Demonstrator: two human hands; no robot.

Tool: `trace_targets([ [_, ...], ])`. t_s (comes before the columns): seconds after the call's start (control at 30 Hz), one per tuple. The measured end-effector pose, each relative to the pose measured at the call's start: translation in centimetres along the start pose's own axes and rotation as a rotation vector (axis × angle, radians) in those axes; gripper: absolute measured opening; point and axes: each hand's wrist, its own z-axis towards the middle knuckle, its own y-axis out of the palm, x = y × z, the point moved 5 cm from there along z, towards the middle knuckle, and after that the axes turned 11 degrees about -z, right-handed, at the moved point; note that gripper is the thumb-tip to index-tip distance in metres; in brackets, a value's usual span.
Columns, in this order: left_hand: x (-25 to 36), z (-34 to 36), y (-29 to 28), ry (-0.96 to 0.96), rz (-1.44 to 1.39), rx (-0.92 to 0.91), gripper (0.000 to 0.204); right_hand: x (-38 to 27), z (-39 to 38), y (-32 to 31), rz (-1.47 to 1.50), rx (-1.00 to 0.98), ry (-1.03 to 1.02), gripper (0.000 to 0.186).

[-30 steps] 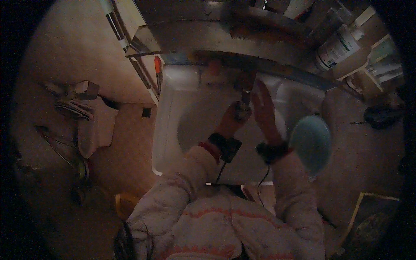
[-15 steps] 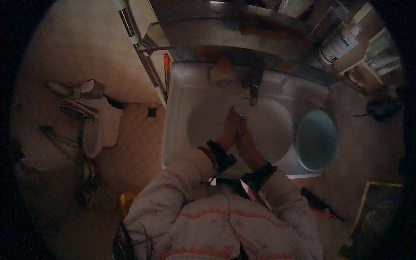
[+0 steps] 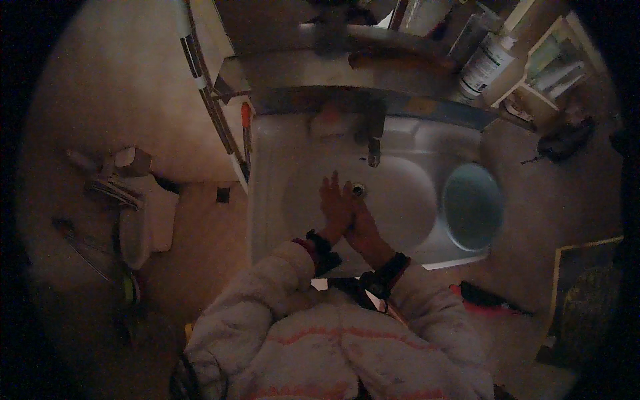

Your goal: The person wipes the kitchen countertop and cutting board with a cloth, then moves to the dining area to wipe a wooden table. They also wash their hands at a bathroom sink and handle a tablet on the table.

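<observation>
- Sink, pale with a round bowl, sits right in front of the body, below both hands.
- Left hand out over the bowl, held flat, fingers stretched long and slightly apart.
- Right hand up against its side, the two touching; too dim to tell whether those fingers curl around it.
- Drain shows just beside the fingers, tap farther back, spout toward the bowl.
- Pale blue tub over at the sink's right side, white bottle beyond it.
</observation>
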Motion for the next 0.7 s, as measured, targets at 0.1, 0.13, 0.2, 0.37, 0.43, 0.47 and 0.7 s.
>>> trace_targets([
  [0.1, 1.2, 0.6, -0.9, 0.177, 0.182, -0.024, 0.056, -0.3, 0.6, -0.3, -0.046, -0.038, -0.059, 0.039],
  [0.13, 1.8, 0.9, -1.1, 0.232, 0.215, -0.042, 0.057, -0.1, 1.0, -1.2, -0.076, -0.004, 0.006, 0.039],
  [0.2, 2.2, 1.5, -1.0, 0.135, 0.125, -0.203, 0.059, 0.4, 1.9, -2.4, -0.075, -0.127, 0.092, 0.039],
  [0.37, 4.8, 1.7, -3.3, 0.075, -0.056, -0.150, 0.068, -0.3, 3.0, -4.5, -1.550, -0.183, -0.531, 0.051],
  [0.43, 6.1, 2.0, -4.5, 0.074, -0.120, -0.190, 0.070, -0.1, 3.3, -4.8, -1.529, -0.183, -0.515, 0.056],
  [0.47, 6.5, 2.2, -4.8, 0.032, -0.094, -0.250, 0.070, -0.3, 3.2, -5.0, -1.480, -0.190, -0.471, 0.053],
  [0.7, 7.1, 1.5, -5.3, -0.184, -0.460, -0.333, 0.062, -0.3, 3.3, -4.9, -0.619, -0.095, -0.037, 0.041],
])
